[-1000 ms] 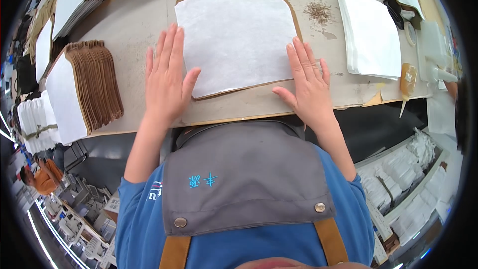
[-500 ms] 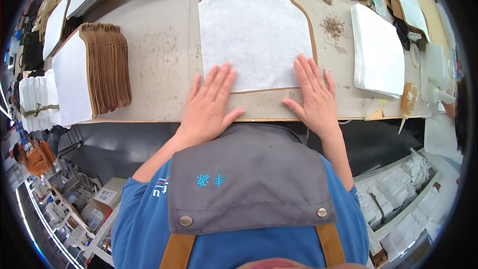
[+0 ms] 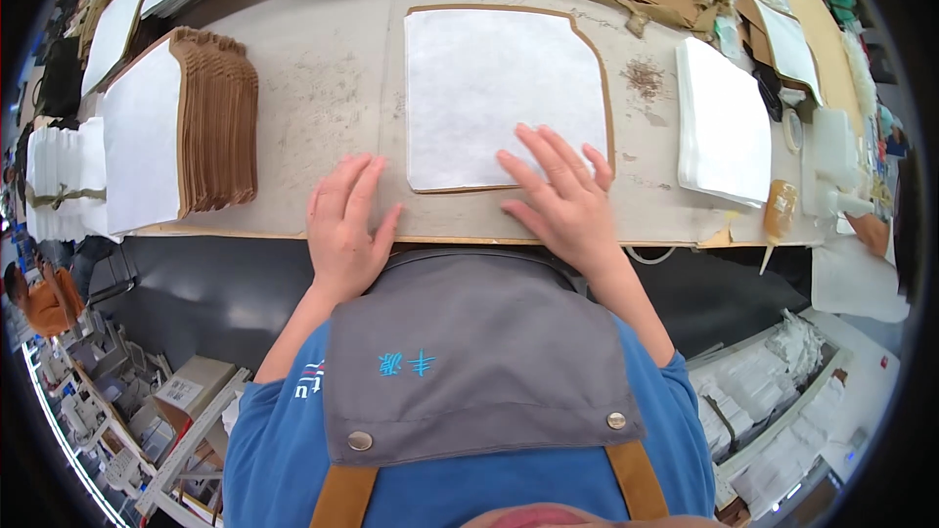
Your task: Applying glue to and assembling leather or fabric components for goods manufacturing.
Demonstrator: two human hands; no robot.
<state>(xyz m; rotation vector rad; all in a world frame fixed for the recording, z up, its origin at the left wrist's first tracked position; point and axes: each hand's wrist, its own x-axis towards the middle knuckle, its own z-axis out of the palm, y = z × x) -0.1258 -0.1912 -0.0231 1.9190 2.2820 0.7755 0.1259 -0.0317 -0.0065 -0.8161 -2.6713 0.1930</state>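
Holds the right hand [image 3: 570, 207] with fingers spread over the five-o'clock part of a white-faced, brown-edged sheet [image 3: 494, 83], lying mostly toward eleven o'clock from the fingertips; cannot tell if touching. Holds the left hand [image 3: 346, 225] with fingers loosely together, just off the sheet's eight-o'clock corner. Has a brown-edged stack [image 3: 210, 127] at nine, a white pile [image 3: 724, 122] at three, a nozzled amber bottle [image 3: 780, 205] near four.

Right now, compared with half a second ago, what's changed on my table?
Your left hand moved left, off the white sheet to the tabletop beside it. Your right hand shifted left from the sheet's lower right corner, now over its lower edge. The left brown-edged stack and right white stack stayed put.
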